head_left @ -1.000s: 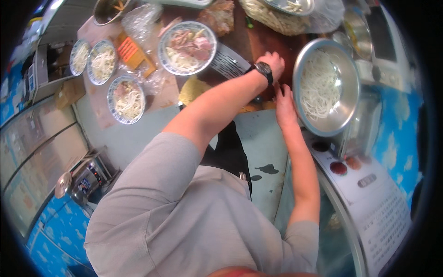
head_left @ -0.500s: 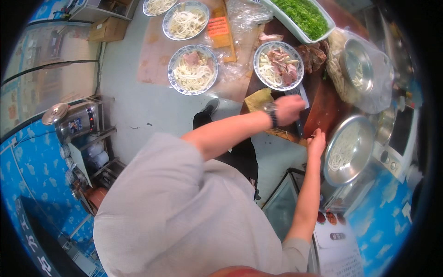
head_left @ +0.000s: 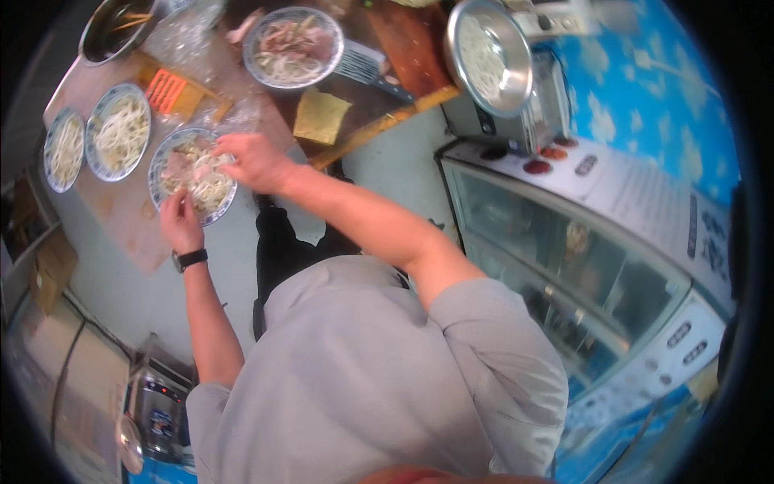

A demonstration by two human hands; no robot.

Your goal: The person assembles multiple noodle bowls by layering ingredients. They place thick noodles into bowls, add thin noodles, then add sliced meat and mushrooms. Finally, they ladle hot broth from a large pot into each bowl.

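Note:
Both my hands are over a blue-and-white bowl [head_left: 211,216] of white noodles topped with pink meat slices [head_left: 187,167]. My left hand [head_left: 182,224], with a black watch on the wrist, reaches in from the near rim, its fingertips pinched together at the meat. Across the right rim comes my right hand [head_left: 256,164], fingers closed above the food. What either pinch holds is too small to make out. On the cutting board to the right stands another bowl [head_left: 293,48] with noodles and more meat. Beside it lies a knife [head_left: 372,68], next to a yellow folded cloth [head_left: 321,117].
Two noodle bowls [head_left: 118,131] stand at the table's left, near a dark pot [head_left: 113,32]. An orange card [head_left: 165,91] and crumpled clear plastic [head_left: 181,40] lie behind my hands. A steel basin [head_left: 490,60] of noodles is far right, above a glass-front cabinet [head_left: 564,250].
My view has turned toward the right. Both hands have left the cutting board area and come over the noodle bowl on the table to its left. The knife stays on the board.

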